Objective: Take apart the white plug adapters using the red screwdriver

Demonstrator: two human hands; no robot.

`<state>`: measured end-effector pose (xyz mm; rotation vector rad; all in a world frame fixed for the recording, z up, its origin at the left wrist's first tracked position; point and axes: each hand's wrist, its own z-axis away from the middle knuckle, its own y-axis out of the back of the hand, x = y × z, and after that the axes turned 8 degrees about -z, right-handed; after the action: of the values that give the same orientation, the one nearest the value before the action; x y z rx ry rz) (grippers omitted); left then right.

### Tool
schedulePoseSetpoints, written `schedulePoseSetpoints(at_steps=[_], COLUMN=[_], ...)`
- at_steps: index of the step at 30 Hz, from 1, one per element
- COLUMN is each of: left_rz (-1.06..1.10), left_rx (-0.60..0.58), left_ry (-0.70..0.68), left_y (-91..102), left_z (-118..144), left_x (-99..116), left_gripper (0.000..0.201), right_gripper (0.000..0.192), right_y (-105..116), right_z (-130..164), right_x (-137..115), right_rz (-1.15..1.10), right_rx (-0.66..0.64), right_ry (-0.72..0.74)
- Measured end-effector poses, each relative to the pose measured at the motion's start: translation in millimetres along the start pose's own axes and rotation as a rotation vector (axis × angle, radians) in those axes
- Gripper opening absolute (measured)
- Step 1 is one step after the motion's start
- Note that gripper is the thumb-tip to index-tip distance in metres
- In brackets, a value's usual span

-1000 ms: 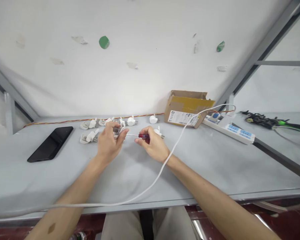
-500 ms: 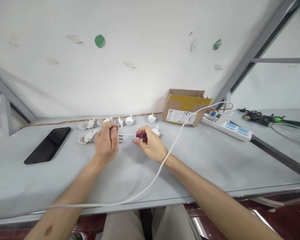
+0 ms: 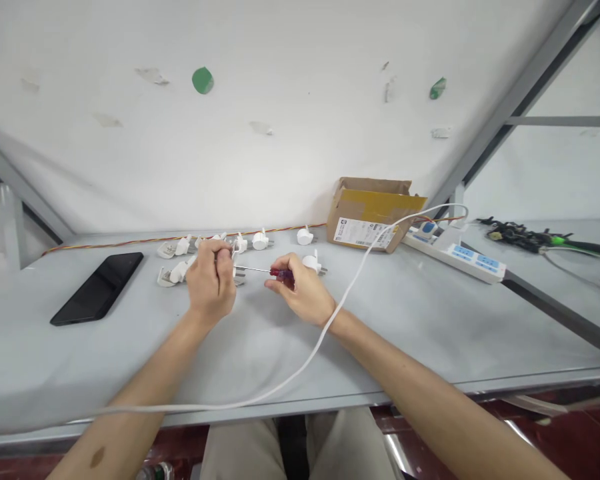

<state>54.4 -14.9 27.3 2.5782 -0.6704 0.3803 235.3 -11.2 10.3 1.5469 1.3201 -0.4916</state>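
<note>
While the grey table (image 3: 430, 320) carries a cardboard box (image 3: 373, 213) and black phone (image 3: 97, 288), your left hand (image 3: 210, 283) closes its fingers around a white plug (image 3: 236, 272), held just above the tabletop. Your right hand (image 3: 300, 293) pinches the red-handled screwdriver (image 3: 267, 271), its tip meeting the plug.

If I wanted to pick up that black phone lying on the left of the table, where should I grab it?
Take the black phone by its two long edges, coming down from above. It lies flat, screen up, slanting away toward the wall, so only those thin sides offer purchase. Nothing crowds it; the nearest white plug sits apart to its right. The near end, closest to the table edge, looks easiest to reach.
</note>
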Motion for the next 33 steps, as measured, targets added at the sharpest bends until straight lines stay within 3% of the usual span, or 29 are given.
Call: schedulePoseSetpoints(at_steps=[4,10,16,19,24,33], left_rz=[0.006,0.016,-0.032,-0.038,-0.034,-0.003], left_rx=[-0.023,-0.03,-0.064,-0.079,-0.064,-0.054], left_ry=[0.016,0.021,0.024,0.036,0.054,0.057], left_y=[0.5,-2.3,-3.3,-2.9,-3.7,-2.8], left_z=[-0.7,0.3,-0.6,-0.4,1.0,1.3], left_x=[-0.4,-3.8,-5.9,-5.5,-6.0,-5.0], left_gripper=[0.012,0.013,0.014,0.014,0.014,0.013], right_gripper=[0.004,0.018,0.017,0.008,0.009,0.014], right_y=[1.0,5.4,3.1,3.3,6.0,6.6], right_z=[-1.2,-2.5,0.1,-0.1,-0.5,2.2], right_x=[1.6,-0.8,-4.3,-2.4,-2.0,-8.4], right_rz=[0.009,0.11,0.074,0.089,0.113,0.146], right_rx=[0.016,0.036,0.052,0.07,0.082,0.077], right_ry=[0.069,0.125,0.019,0.071,0.139,0.106])
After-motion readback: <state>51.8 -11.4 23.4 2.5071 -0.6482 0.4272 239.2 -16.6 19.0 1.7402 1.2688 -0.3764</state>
